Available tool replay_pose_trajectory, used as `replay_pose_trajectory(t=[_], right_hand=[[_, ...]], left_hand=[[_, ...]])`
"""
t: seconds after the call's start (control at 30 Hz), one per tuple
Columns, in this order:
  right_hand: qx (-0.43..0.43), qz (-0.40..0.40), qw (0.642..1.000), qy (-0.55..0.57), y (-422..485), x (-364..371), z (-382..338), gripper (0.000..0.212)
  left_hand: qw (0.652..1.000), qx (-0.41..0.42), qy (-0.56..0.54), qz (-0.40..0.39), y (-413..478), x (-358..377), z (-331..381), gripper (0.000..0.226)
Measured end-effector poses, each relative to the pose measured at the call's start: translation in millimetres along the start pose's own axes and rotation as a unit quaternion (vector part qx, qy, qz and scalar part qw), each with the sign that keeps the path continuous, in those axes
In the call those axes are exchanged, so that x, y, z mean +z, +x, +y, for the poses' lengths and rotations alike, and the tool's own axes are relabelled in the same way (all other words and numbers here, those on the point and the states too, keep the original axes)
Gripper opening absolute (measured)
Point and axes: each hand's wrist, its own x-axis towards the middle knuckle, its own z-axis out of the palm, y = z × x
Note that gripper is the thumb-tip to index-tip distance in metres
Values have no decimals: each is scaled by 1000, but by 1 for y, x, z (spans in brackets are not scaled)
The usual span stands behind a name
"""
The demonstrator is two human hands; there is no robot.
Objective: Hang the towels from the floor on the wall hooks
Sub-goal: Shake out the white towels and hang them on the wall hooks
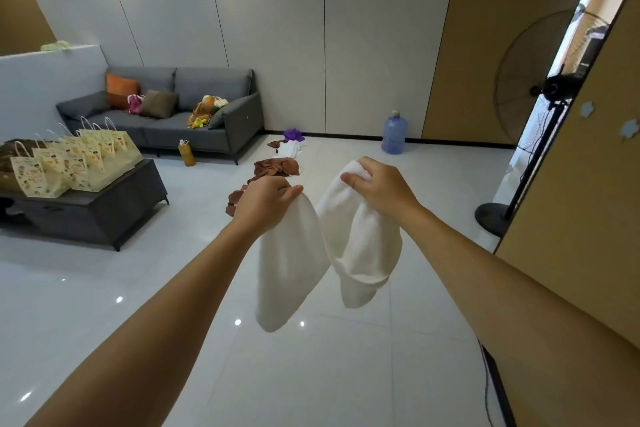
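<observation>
From the head view, your left hand [265, 199] and right hand [382, 184] each grip a bunched top corner of one white towel [294, 263], which hangs in two lobes above the tiled floor [104, 288]. Beyond your hands, more towels lie on that floor: brown towels [277, 166], a white one [290, 150] and a purple one [293, 134] near the sofa [194, 107].

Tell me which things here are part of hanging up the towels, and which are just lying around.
Part of the job:
white towel held by left hand and right hand
brown towels, white towel on floor, purple towel

Lying about:
water jug
gift bags
sofa
fan
</observation>
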Motion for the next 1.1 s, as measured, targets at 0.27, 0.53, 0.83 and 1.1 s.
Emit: replay_pose_trajectory(t=[0.27,0.53,0.83,1.1], right_hand=[[-48,14,996,-80,62,28,-11,45],[-83,24,994,-73,181,52,24,31],[-110,21,993,-30,355,65,77,33],[-101,27,994,-37,502,94,115,36]], left_hand=[[1000,0,9,5,50,-17,-5,34],[999,2,30,20,160,-4,-16,32],[998,-19,41,44,333,27,-19,26],[998,-23,46,48,489,54,-46,34]])
